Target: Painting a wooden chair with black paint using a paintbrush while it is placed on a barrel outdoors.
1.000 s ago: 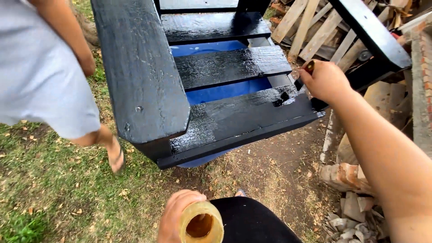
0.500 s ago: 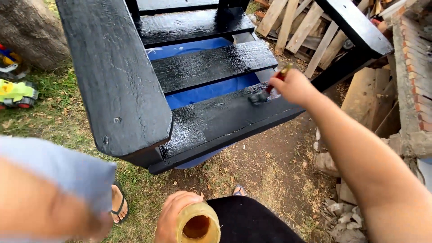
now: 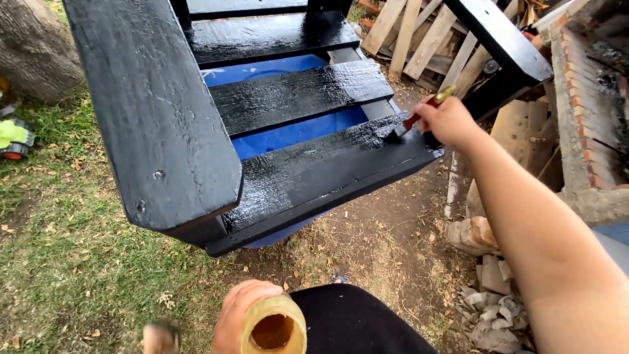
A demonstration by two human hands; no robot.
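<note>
1. Brush [image 3: 411,122], gripped in right hand [image 3: 447,122], is touching the black slat [image 3: 327,167] near its right end.
2. Left hand [image 3: 237,314] is wrapping around a tan cup [image 3: 274,326] at the bottom.

Open slots between the black-painted slats [image 3: 298,98] expose a blue barrel [image 3: 295,134] beneath; passage downward there is blocked by it. The left side is closed off by the broad black armrest plank [image 3: 154,111]. To the right, access is narrowed by a second armrest [image 3: 501,39], stacked bare wood slats [image 3: 419,36] and a brick wall [image 3: 580,98]. Free room is found in front, over bare dirt [image 3: 386,242] and grass [image 3: 72,262], bounded by rubble [image 3: 485,301] at lower right.
</note>
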